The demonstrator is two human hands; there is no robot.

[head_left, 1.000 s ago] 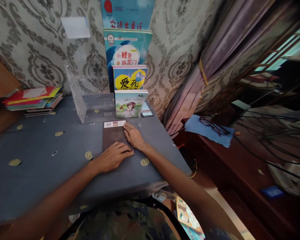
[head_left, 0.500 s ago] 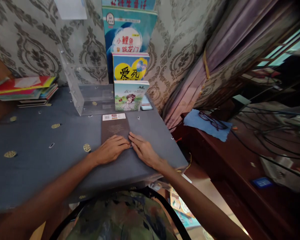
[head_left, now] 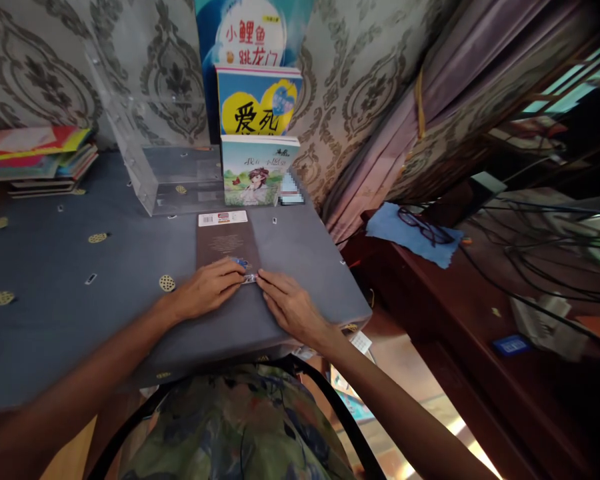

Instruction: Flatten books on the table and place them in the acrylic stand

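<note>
on tbl [head_left: 130,287] below clear rack [head_left: 143,190], had dark bk [head_left: 225,243] flat, long axis running twd rack, l hand [head_left: 210,287] over near end, r hand [head_left: 285,303] at near r corner, almost meeting, couldn't tell if pinched.

On the grey patterned cloth-covered table [head_left: 115,293], a flat brown rectangular book [head_left: 225,241] lies near the middle, the bare left hand [head_left: 207,290] over its near-left part, the bare right hand [head_left: 290,300] at its near-right corner. Behind it stands a clear plastic rack [head_left: 143,180]; on its right side, a green illustrated paperback [head_left: 255,177] stands before a blue-and-yellow book [head_left: 260,97]. A multicoloured paper stack [head_left: 40,153] lies far left. To the right, a blue cloth [head_left: 400,240] bearing dark-framed glasses [head_left: 425,228] lies on a dark-red wooden desk [head_left: 410,293].
</note>
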